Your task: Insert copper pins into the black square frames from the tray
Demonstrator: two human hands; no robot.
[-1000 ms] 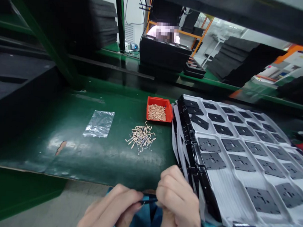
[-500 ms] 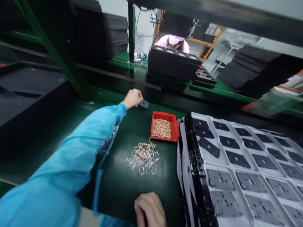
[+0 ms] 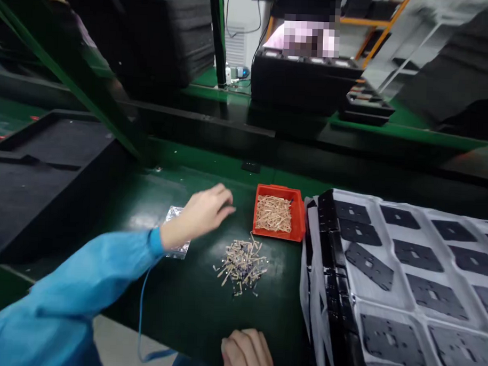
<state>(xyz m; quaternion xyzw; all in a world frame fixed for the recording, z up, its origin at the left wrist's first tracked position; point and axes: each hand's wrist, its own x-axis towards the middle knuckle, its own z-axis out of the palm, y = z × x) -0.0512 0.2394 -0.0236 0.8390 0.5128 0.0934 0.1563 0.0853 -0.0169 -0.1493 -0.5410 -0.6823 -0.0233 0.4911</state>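
My left hand (image 3: 205, 211) is in a blue sleeve, raised over the green table (image 3: 192, 293) beside a clear plastic bag (image 3: 178, 248). Its thumb and fingers are apart, with nothing between them. Near the front edge lies my right hand (image 3: 248, 354), its fingers curled together; whatever they hold, if anything, is hidden. Between the hands and the red bin (image 3: 299, 219) is a loose pile of small tan strips (image 3: 243, 263). More such strips (image 3: 274, 213) fill the bin. A small dark plate (image 3: 251, 166) lies flat behind the bin.
White trays (image 3: 416, 306) with dark flat plates are stacked at the right. A black foam box (image 3: 68, 169) stands at the left under a slanted green post (image 3: 71, 75). A blue cord (image 3: 141, 313) hangs at the front edge. Across the bench, a person (image 3: 309, 38) sits behind black boxes.
My left hand has let go of the small plate at the back and come nearer, its fingers now apart. The view has shifted left; my right hand remains near the front edge.
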